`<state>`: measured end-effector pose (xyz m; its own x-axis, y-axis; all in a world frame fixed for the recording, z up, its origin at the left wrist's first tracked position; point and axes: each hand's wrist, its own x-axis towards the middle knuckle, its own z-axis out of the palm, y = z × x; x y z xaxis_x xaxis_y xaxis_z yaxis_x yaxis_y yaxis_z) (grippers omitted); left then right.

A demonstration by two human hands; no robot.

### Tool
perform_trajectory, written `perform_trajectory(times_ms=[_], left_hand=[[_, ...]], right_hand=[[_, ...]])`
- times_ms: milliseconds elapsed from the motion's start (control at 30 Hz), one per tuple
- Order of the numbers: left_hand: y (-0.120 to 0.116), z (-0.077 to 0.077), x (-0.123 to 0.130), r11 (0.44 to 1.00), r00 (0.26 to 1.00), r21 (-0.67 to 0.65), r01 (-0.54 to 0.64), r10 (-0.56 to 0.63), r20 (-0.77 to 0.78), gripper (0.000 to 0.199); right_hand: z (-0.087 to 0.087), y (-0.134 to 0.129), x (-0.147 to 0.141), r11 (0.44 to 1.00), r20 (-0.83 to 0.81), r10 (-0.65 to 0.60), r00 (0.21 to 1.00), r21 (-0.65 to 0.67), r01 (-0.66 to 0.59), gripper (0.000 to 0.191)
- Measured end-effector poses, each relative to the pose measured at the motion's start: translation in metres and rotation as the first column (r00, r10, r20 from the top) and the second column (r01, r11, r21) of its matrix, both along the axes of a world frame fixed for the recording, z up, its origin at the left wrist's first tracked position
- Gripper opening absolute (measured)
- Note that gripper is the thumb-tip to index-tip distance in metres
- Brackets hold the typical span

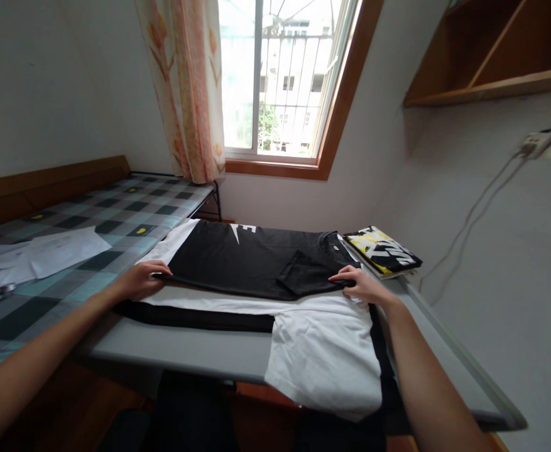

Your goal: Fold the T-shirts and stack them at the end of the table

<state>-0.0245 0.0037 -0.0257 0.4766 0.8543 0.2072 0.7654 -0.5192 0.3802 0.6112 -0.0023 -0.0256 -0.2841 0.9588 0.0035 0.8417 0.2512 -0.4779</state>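
A black T-shirt (237, 257) with a white print lies partly folded across the table, its sleeve turned in over the body. At the hem end my left hand (142, 280) pinches the near edge of the black cloth. My right hand (357, 284) grips the same edge near the collar end, fingers closed on the fabric. Underneath is a white T-shirt (325, 351), whose sleeve hangs over the table's front edge. Below the white one, a strip of other black cloth (209, 317) shows.
The grey table (185, 348) stands against the right wall. A folded black, white and yellow item (382, 251) lies at its back right. To the left is a checkered bed (115, 207) with papers (63, 251). A wooden shelf (496, 91) hangs upper right.
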Motion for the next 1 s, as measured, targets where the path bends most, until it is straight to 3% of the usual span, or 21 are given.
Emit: perform_trajectory(times_ms=[133,333,500,733,1000], left_hand=[[-0.003,-0.004,-0.012,0.989,0.980,-0.114,-0.099,0.116,0.160,0.032],[-0.005,-0.004,-0.001,0.961,0.927,-0.173,-0.218,0.259,0.270,0.038],[0.001,0.001,0.011,0.911,0.823,-0.199,-0.362,0.412,0.391,0.043],[0.011,-0.002,0.018,0.917,0.726,-0.137,-0.375,0.382,0.572,0.044],[0.001,-0.004,0.005,0.910,0.731,-0.158,-0.383,0.403,0.551,0.044]], right_hand=[[-0.002,0.001,0.007,1.000,-0.022,-0.014,1.000,0.016,0.015,0.046],[-0.010,0.006,0.026,0.998,-0.122,-0.007,0.992,0.060,0.014,0.028],[-0.011,0.010,0.033,0.997,-0.231,0.061,0.971,0.059,-0.049,0.038],[0.006,0.005,0.026,0.991,-0.300,0.070,0.951,0.126,-0.033,0.045],[0.020,-0.003,0.029,0.994,-0.289,0.054,0.956,0.105,-0.024,0.053]])
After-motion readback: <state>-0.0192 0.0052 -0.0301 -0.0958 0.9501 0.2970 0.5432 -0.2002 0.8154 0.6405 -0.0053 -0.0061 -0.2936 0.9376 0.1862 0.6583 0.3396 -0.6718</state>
